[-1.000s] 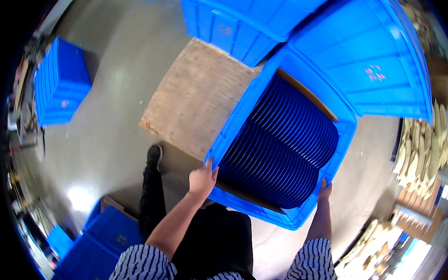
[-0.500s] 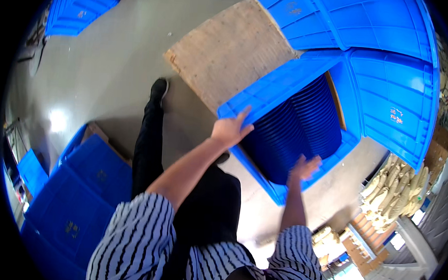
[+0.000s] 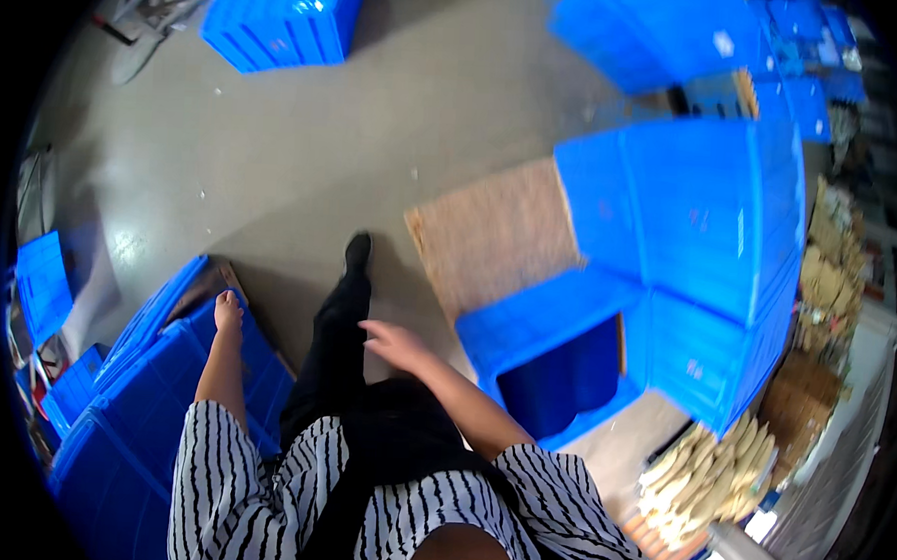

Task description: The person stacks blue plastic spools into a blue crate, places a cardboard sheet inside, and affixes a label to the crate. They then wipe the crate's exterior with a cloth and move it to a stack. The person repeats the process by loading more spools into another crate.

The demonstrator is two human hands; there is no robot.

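My left hand [image 3: 229, 311] is at the left, its fingers curled in and nothing visible in them. It appears in front of the upper edge of a stack of blue plastic panels or bins [image 3: 153, 407]; whether it touches them I cannot tell. My right hand [image 3: 396, 346] hangs before my body with fingers stretched out, apart from any object. To its right an open blue bin [image 3: 476, 329] stands beside taller blue bins [image 3: 687, 215]. Tightly packed dark blue pieces [image 3: 562, 380] fill its inside, blurred by motion.
A brown wooden board [image 3: 500, 237] lies on the floor beside the open bin. Another blue bin [image 3: 280, 22] stands at the far left, more blue bins [image 3: 659, 34] at the far right. Pale bundled pieces [image 3: 710, 477] are piled at the lower right.
Both hands have left the open blue bin. My body has turned left; my left hand is now by the left blue stack, and my right hand is in front of my leg.
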